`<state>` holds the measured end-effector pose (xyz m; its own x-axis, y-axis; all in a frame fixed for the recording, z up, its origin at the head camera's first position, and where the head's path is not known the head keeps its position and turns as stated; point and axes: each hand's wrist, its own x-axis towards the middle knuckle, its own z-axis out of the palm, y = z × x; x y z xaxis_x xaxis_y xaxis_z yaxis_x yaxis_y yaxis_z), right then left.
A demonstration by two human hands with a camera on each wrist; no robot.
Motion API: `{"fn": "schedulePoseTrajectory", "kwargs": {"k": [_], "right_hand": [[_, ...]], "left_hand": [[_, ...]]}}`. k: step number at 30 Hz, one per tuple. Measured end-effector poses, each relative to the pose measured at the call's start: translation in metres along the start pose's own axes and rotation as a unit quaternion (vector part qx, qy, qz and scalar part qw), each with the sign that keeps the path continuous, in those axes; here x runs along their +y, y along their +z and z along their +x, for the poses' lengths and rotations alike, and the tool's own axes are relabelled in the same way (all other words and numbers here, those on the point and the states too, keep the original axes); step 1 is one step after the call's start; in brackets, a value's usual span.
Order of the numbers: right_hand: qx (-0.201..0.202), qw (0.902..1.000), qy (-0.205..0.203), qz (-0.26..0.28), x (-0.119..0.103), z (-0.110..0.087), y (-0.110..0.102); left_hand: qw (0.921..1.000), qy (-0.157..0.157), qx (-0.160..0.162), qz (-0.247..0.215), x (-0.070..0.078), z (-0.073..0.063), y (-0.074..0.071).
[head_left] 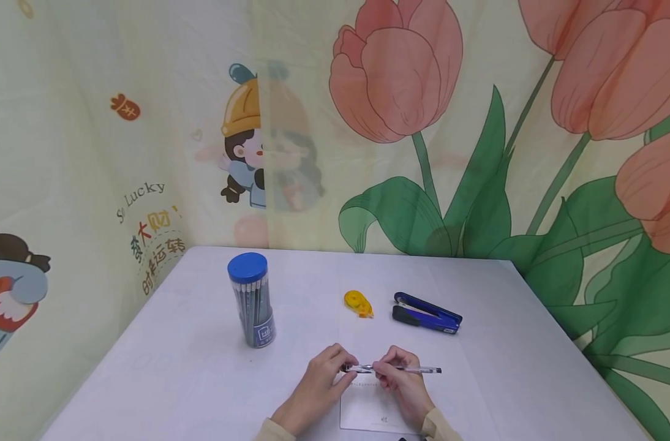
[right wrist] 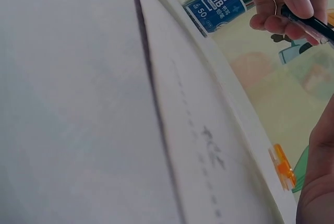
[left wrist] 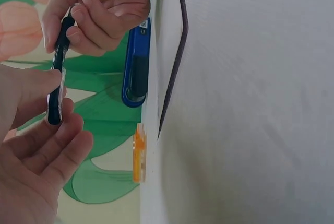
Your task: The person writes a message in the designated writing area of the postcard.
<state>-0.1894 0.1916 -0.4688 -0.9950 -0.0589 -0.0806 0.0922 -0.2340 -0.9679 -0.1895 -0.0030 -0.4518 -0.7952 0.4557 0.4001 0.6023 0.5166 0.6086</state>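
Both hands hold a slim gel pen [head_left: 425, 370] with a clear barrel level above a white notebook [head_left: 362, 413]. My left hand [head_left: 319, 383] pinches its left end between thumb and fingers. My right hand [head_left: 405, 384] grips the barrel near the middle, and the dark right end sticks out past it. In the left wrist view the pen's black capped end [left wrist: 54, 113], with a clip along it, shows between the left thumb and fingers. Dark marks [right wrist: 214, 148] and a dashed line run across the notebook page in the right wrist view.
A blue-lidded tub of pencils [head_left: 249, 306] stands upright at the left. Beyond the hands lie a yellow correction tape [head_left: 358, 302] and, right of it, a blue stapler [head_left: 427, 313]. A printed curtain [head_left: 307, 233] hangs behind the white table [head_left: 164, 367].
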Motion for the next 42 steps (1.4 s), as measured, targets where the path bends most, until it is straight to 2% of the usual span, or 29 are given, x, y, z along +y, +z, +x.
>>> {"fn": "schedulePoseTrajectory", "kwargs": {"k": [12,22,29,34,38,42], "right_hand": [[-0.035,0.9992,-0.017,-0.002,0.003,-0.002,0.001],[-0.039,0.9992,-0.009,0.006,0.005,-0.001,0.001],[-0.038,0.9992,-0.001,0.008,0.006,0.0,0.001],[-0.04,0.9992,-0.001,0.007,0.007,0.0,0.001],[-0.055,0.9983,-0.015,0.013,0.007,0.0,0.0],[-0.059,0.998,-0.021,0.014,0.008,0.0,-0.001]], "left_hand": [[0.9995,0.03,0.007,-0.008,0.005,0.004,0.005],[0.9972,0.068,0.031,-0.006,0.005,0.003,0.009],[0.999,0.04,0.011,-0.017,0.006,0.004,0.008],[0.9979,0.038,0.025,-0.047,0.002,0.002,0.01],[0.9955,0.034,0.035,-0.081,0.0,0.002,0.012],[0.9946,0.021,0.032,-0.096,0.0,0.002,0.012]]}}
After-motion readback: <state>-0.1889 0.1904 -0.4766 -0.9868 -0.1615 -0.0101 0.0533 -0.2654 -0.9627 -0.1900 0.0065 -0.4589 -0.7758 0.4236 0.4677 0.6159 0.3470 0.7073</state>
